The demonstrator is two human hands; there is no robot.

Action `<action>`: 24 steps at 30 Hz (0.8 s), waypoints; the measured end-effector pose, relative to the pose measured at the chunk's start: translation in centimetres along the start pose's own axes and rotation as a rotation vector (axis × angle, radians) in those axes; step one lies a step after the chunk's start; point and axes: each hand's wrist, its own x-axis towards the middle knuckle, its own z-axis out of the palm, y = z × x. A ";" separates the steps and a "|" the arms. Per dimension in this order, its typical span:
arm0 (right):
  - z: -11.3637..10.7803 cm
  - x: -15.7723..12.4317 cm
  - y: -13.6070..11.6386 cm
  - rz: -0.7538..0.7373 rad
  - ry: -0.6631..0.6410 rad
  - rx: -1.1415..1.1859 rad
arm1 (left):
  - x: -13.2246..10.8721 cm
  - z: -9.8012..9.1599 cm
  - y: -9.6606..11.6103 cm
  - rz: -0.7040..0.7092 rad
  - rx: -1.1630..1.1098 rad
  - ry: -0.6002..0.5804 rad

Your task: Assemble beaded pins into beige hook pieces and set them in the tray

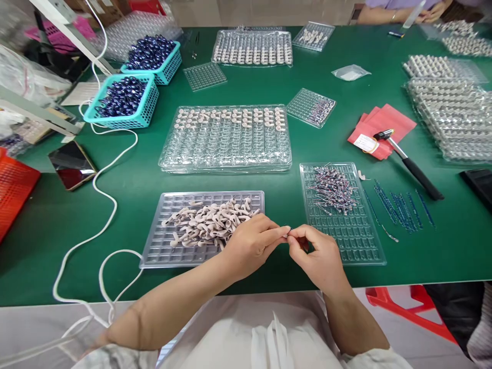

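Note:
My left hand and my right hand meet fingertip to fingertip above the near edge of the green table. Both are pinched shut on a tiny part between them, too small to name. Just left of my left hand lies a clear tray with a heap of beige hooked pieces. Right of my right hand, a second clear tray holds a pile of small wired components.
A large blister tray, partly filled with beige parts, sits mid-table. Two teal baskets of dark blue beads stand far left, with a phone and white cable. A hammer lies on red sheets; blue pins nearby. Another person's arms rest at the far right.

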 end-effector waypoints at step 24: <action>-0.3 -0.5 0.6 0.000 0.015 0.199 | 1.1 -2.0 1.2 -0.682 -0.617 -0.177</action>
